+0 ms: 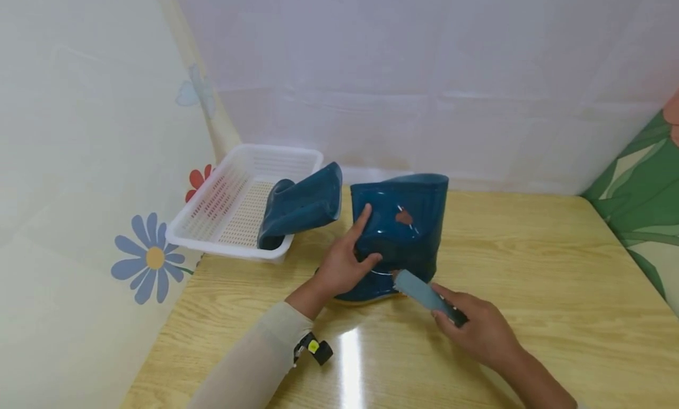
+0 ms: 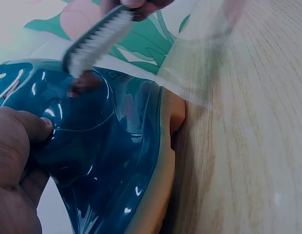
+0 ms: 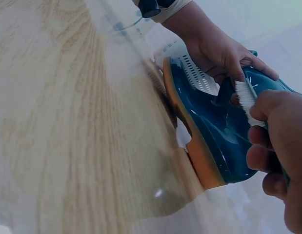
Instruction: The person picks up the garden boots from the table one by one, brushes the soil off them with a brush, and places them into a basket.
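Head view: 1 blue boot [image 1: 405, 247] stands on the worktop [image 1: 530, 267]; 2 brown marks [image 1: 404, 215] show, so brushing appears unfinished. Another boot [image 1: 305, 204] lies tilted in the basket [image 1: 223, 248]. Left wrist view: the left hand [image 2: 14, 165] grips the boot's shaft. Right wrist view: the right hand [image 3: 292, 141] holds the brush [image 3: 247, 103].

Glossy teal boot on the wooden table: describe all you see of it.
Rubbery-looking and dark teal, the boot has an open shaft and a heeled orange sole. It stands upright on the table, toe leftward in the head view. A brown patch marks its shaft; another shows lower. The left hand grips it; the right hand holds a white-bristled grey brush by the lower patch, contact unclear.
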`<action>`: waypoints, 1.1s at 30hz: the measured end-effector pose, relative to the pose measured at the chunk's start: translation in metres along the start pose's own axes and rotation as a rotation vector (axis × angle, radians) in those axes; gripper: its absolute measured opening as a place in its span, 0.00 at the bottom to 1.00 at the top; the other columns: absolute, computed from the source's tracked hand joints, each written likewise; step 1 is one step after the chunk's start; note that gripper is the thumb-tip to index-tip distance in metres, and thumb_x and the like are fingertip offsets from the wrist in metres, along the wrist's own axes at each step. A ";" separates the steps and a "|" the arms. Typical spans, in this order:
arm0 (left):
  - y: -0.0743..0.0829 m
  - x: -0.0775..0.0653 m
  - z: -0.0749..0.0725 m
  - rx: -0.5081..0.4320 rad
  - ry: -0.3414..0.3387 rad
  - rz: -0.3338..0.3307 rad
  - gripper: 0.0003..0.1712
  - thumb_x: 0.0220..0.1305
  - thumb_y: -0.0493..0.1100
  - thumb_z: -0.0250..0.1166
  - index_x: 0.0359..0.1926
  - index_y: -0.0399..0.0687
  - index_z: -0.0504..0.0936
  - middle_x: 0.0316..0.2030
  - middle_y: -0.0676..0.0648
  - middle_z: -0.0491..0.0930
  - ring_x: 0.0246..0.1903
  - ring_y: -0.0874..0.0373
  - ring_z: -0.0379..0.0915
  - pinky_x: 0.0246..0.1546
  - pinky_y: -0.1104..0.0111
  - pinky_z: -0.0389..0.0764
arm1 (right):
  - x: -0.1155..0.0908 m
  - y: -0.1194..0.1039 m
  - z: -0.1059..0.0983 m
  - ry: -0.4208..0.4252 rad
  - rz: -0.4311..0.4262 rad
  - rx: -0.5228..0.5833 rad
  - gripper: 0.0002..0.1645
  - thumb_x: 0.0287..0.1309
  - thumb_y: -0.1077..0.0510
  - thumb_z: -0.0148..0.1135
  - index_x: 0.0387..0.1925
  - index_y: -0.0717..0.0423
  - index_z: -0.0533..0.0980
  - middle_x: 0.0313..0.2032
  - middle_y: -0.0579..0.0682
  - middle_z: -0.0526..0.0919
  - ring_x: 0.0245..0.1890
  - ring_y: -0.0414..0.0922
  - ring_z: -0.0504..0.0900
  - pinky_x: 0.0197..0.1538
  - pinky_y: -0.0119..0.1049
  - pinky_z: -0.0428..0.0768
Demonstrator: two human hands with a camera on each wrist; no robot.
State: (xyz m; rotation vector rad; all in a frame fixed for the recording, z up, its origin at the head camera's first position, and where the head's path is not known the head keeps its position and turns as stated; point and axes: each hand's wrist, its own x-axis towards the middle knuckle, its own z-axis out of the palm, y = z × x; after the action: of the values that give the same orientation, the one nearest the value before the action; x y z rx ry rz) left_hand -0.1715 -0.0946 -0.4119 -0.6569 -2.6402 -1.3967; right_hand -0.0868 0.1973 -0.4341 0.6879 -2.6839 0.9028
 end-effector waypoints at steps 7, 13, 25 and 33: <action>0.000 0.001 0.000 0.000 -0.002 0.002 0.58 0.70 0.43 0.69 0.81 0.78 0.37 0.45 0.42 0.82 0.35 0.55 0.78 0.46 0.58 0.80 | -0.002 0.001 0.001 0.018 -0.015 -0.018 0.29 0.55 0.59 0.77 0.60 0.55 0.82 0.45 0.52 0.89 0.33 0.35 0.78 0.34 0.35 0.80; 0.000 0.000 0.000 -0.011 0.004 -0.008 0.59 0.69 0.42 0.70 0.81 0.81 0.37 0.51 0.45 0.81 0.35 0.55 0.75 0.42 0.60 0.76 | 0.007 -0.003 -0.007 0.168 -0.077 -0.038 0.32 0.49 0.64 0.78 0.60 0.58 0.82 0.39 0.52 0.88 0.30 0.39 0.79 0.29 0.36 0.79; 0.000 -0.004 0.000 0.052 0.019 0.053 0.58 0.69 0.42 0.70 0.82 0.74 0.40 0.40 0.46 0.81 0.27 0.59 0.70 0.31 0.65 0.75 | 0.027 -0.013 -0.016 0.299 -0.161 -0.035 0.33 0.47 0.66 0.76 0.60 0.63 0.81 0.36 0.58 0.86 0.29 0.44 0.81 0.26 0.39 0.79; 0.000 -0.005 0.000 0.064 0.026 0.071 0.59 0.68 0.42 0.71 0.82 0.75 0.39 0.41 0.47 0.81 0.26 0.59 0.69 0.30 0.63 0.75 | 0.039 -0.019 -0.025 0.334 -0.161 -0.037 0.33 0.48 0.66 0.75 0.60 0.64 0.80 0.39 0.63 0.87 0.32 0.51 0.85 0.28 0.48 0.83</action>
State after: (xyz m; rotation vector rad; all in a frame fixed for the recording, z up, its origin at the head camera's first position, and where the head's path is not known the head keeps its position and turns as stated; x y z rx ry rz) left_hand -0.1667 -0.0960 -0.4129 -0.7131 -2.6019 -1.2875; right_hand -0.1091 0.1859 -0.3911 0.6675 -2.3105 0.8412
